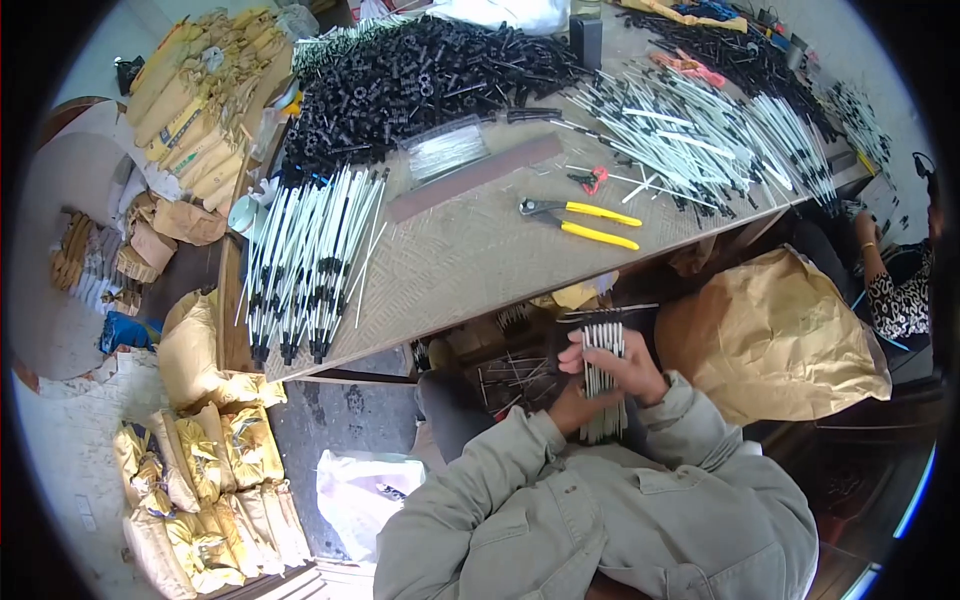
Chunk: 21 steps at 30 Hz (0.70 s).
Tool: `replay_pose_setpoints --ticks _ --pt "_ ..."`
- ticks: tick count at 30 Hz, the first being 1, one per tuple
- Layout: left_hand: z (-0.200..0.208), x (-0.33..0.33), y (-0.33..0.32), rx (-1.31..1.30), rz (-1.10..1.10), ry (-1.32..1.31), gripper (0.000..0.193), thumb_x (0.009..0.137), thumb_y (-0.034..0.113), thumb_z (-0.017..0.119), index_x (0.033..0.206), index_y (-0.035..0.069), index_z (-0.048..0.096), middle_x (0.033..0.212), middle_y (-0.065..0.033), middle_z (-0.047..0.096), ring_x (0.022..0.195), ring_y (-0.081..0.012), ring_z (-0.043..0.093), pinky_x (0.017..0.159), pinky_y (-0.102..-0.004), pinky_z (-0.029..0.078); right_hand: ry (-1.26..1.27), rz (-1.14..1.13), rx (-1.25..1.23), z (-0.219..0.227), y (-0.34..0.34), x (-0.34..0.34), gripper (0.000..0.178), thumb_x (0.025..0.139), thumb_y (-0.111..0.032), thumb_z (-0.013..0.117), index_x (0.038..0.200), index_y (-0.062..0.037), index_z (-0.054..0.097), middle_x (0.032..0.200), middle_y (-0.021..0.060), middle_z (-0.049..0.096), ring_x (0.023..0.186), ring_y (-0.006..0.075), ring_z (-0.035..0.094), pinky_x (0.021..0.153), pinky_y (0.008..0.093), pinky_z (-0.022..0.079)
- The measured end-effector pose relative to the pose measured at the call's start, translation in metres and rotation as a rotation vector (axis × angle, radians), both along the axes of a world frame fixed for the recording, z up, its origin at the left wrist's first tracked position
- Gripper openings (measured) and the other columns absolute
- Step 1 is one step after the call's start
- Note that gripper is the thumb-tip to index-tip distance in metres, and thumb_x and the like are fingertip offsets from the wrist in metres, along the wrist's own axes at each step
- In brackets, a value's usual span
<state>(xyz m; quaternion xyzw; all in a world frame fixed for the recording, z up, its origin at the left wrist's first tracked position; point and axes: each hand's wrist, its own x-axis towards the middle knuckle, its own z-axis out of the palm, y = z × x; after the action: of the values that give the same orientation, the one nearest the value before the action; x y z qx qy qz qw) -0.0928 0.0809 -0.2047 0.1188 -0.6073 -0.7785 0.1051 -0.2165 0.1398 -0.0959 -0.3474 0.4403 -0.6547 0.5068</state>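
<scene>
The person's left hand and right hand both grip a tight, upright bundle of thin white rods in front of the gray-green jacket, just off the near edge of the brown, pattern-surfaced bench. The right hand's fingers are curled around the upper part with the thumb across its front; the left hand closes on the lower part, its fingers partly hidden. On the bench, yellow-handled metal pliers lie with their handles apart, near a small red-and-black tool. A long flat brown strip lies beside a clear plastic box of thin pale pieces, before a large heap of black parts. Black-and-white rods lie grouped at the left; a loose pile of white sticks spreads at the right. A crumpled brown paper sack sits right of the hands.
</scene>
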Motion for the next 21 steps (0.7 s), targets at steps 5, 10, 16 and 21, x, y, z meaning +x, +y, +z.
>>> replay_pose_setpoints --ticks 5,10,16,21 --pt "0.091 0.024 -0.082 -0.584 -0.494 -0.303 0.048 0.08 0.029 0.066 0.115 0.0 0.05 0.098 -0.0162 0.063 0.089 -0.0289 0.062 0.075 -0.0302 0.049 -0.121 -0.066 0.071 -0.016 0.009 -0.024 0.029 0.089 -0.006 0.05 0.115 0.0083 0.05 0.1 0.0174 0.063 0.094 0.0238 0.062 0.084 0.0334 0.049" --pt "0.177 -0.018 -0.258 -0.804 0.012 -0.237 0.029 0.085 0.017 0.061 0.11 0.003 0.058 0.096 -0.0105 0.065 0.09 -0.0157 0.061 0.078 -0.0289 0.048 -0.204 -0.058 0.191 -0.017 0.01 -0.034 0.03 0.084 -0.005 0.053 0.11 0.01 0.051 0.098 0.0212 0.063 0.093 0.0292 0.063 0.084 0.0383 0.049" --pt "0.195 -0.113 -0.411 -2.117 0.382 -0.377 0.038 0.076 0.001 0.052 0.113 0.01 0.053 0.098 -0.0067 0.06 0.089 -0.0255 0.059 0.073 -0.0353 0.049 -0.197 0.065 0.199 -0.017 -0.004 -0.04 0.028 0.085 0.001 0.051 0.112 0.0093 0.05 0.1 0.022 0.062 0.096 0.0295 0.062 0.086 0.0389 0.048" --pt "0.169 -0.142 -0.446 -2.366 0.169 -0.577 0.027 0.075 0.006 0.054 0.101 0.015 0.055 0.092 -0.0018 0.057 0.088 -0.0191 0.059 0.066 -0.0346 0.049 -0.187 0.026 0.181 -0.027 -0.002 -0.049 0.026 0.085 0.0 0.052 0.11 0.009 0.05 0.1 0.0202 0.063 0.096 0.0276 0.062 0.086 0.0367 0.048"
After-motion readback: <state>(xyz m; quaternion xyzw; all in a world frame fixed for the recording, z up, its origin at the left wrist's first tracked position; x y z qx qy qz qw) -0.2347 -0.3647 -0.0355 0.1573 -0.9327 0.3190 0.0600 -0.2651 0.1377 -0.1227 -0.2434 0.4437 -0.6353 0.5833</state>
